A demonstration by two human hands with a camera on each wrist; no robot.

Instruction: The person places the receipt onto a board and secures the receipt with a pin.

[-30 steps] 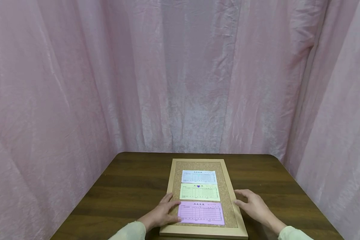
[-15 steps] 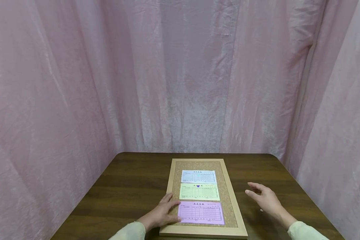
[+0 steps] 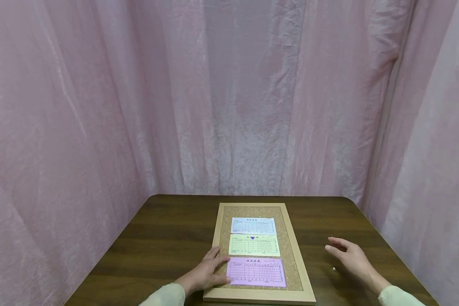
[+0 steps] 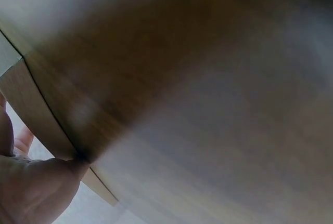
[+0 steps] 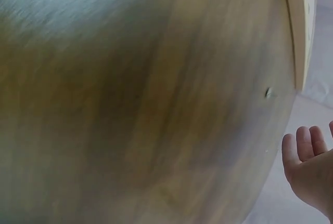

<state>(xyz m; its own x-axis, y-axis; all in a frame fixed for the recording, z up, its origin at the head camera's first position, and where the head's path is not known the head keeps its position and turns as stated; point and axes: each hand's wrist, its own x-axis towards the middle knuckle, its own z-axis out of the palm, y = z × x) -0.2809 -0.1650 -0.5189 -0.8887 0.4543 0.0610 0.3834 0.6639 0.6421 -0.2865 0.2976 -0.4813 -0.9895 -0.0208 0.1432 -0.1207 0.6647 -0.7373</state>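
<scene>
Left hand lies flat, fingers straight, on the cork board's near left frame, fingertips touching the pink slip. Right hand hovers with a loose, empty grip above the counter, a small pin just beside it. Farther back, the green slip and blue slip lie on the board.

Mostly brown wood-grain surface, blurred, filling nearly the whole right wrist view. At the top right, a pale wooden frame edge, lying on that surface and running down to a squared end. Just left of that end, apart from it, a tiny dark pin-like object, too small to identify. At the lower right, part of the right hand, fingers straight, pointing upward, holding nothing, clear of the small object.
</scene>
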